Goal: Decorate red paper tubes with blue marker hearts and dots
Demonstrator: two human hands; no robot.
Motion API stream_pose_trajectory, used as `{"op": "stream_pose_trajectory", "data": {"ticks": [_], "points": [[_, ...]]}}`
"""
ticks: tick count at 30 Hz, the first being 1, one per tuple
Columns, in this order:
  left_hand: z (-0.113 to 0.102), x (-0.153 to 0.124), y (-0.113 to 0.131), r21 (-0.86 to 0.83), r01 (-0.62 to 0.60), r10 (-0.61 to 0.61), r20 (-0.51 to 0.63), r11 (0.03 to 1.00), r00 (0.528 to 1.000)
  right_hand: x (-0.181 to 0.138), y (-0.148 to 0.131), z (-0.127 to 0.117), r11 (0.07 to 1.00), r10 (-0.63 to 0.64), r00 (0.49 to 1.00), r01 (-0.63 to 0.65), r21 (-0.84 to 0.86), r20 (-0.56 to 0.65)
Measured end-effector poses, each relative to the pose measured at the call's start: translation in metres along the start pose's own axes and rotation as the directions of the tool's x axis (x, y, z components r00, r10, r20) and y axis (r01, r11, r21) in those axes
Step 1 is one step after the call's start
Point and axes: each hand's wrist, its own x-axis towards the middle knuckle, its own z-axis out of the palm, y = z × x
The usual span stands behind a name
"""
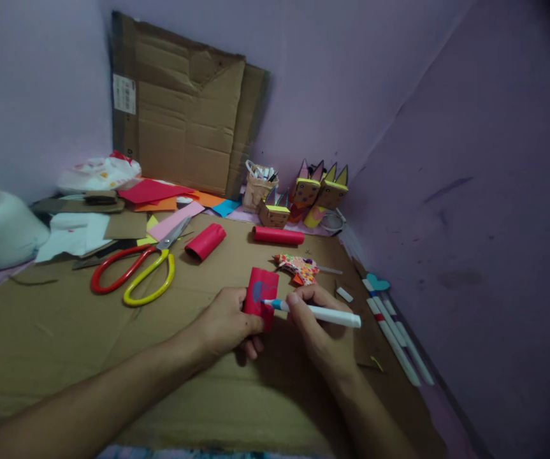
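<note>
My left hand (229, 322) is closed around the lower left side of a red paper tube (261, 280), keeping it above the cardboard. Between the fingers of my right hand (320, 328) is a white marker (334, 315) with a blue tip end. That tip touches the tube's face, where a dark blue round patch and some thin lines show. Just behind lies a small glue gun (298, 268) in a flowered pattern. Two more red rolls, a short tube (206, 241) and a longer, thinner one (278, 236), rest farther back.
Scissors (148, 271) with red and yellow handles lie open at the left. Coloured paper (155, 191) and scraps sit behind them. Cardboard cat figures (308, 191) and a pen cup (258, 190) stand at the back. Several markers (394, 335) line the right edge beside the wall.
</note>
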Motion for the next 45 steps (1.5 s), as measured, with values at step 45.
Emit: {"op": "stream_pose_trajectory", "data": {"ticks": [45], "points": [[0.0006,-0.0016,0.0002,0.006,0.019,-0.019,0.004,1.0,1.0,0.0008,0.003,0.0003,1.0,0.004,0.999,-0.004,-0.009,-0.047]]}}
